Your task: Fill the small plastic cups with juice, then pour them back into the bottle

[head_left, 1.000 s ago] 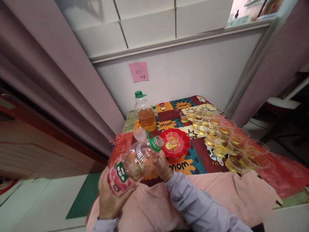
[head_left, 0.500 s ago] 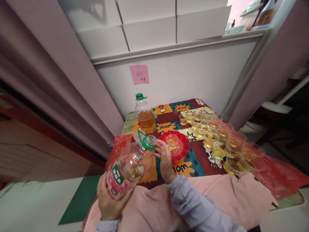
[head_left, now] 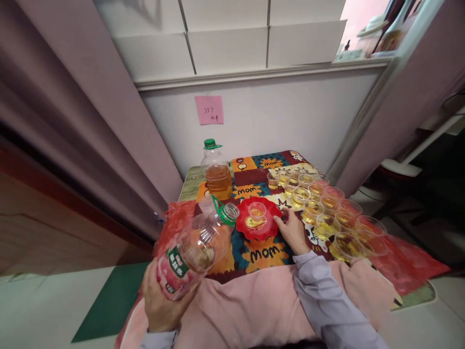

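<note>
My left hand (head_left: 160,301) is wrapped round the base of a clear plastic bottle (head_left: 196,252) with a pink and green label. The bottle leans to the right, its uncapped mouth with a green collar near the red plate, and little liquid shows inside. At the right rim of the scalloped red plate (head_left: 260,233), my right hand (head_left: 290,228) has its thumb and fingers closed on the edge. One clear plastic cup (head_left: 257,212) with some yellow liquid stands on the plate. Right of that hand, several similar cups (head_left: 313,213) hold yellow liquid.
A second bottle (head_left: 218,179) with a green cap and amber liquid stands at the back left. Red plastic film (head_left: 174,223) hangs over the table's left side. A pink cloth (head_left: 247,310) covers the front edge. Behind the table is a white wall (head_left: 269,116).
My right hand has moved from beside the bottle's mouth to the plate's right rim. The left hand still holds the bottle tilted, nearly in the same place.
</note>
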Demonstrator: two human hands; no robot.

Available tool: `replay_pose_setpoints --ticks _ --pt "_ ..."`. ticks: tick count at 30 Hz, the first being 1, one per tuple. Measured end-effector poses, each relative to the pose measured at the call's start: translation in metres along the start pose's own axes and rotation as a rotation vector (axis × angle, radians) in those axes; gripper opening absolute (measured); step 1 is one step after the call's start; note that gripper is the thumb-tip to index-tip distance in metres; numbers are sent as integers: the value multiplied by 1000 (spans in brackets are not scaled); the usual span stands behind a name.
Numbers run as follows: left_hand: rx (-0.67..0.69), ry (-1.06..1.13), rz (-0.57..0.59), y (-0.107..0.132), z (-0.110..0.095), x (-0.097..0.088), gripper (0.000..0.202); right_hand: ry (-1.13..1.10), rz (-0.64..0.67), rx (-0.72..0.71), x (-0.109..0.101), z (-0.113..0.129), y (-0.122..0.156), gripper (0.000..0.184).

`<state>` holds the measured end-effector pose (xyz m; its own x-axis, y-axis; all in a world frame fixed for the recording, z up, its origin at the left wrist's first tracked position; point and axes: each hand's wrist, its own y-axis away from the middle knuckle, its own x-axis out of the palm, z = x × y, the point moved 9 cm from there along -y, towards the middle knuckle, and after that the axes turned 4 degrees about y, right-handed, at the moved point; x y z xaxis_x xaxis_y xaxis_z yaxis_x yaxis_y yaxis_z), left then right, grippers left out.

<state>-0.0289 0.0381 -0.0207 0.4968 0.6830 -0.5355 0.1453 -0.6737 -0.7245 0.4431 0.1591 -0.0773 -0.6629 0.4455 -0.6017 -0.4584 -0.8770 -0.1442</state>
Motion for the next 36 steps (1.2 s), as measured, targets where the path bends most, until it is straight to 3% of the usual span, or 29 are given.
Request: replay_pose_setpoints --ticks 6,14,17,20,22,27,30,36 --pt "-15 -1 12 0 2 1 119 -28 31 -6 16 -4 11 57" --pt "-50 33 23 2 11 2 121 -143 109 -38 26 14 24 59" --pt "-45 17 49 3 14 3 124 -109 68 -72 16 22 23 60" --pt "-73 14 52 4 14 4 124 -97 3 -167 -3 46 16 61" --pt "-92 16 23 4 12 2 121 -101 52 -275 -6 73 11 60" --pt "-75 10 36 3 7 3 120 127 279 -542 22 135 13 74" --pt "-85 18 42 4 10 3 121 316 366 -571 42 147 15 84" --pt "-152 52 29 3 15 3 116 561 420 -573 47 164 15 72"
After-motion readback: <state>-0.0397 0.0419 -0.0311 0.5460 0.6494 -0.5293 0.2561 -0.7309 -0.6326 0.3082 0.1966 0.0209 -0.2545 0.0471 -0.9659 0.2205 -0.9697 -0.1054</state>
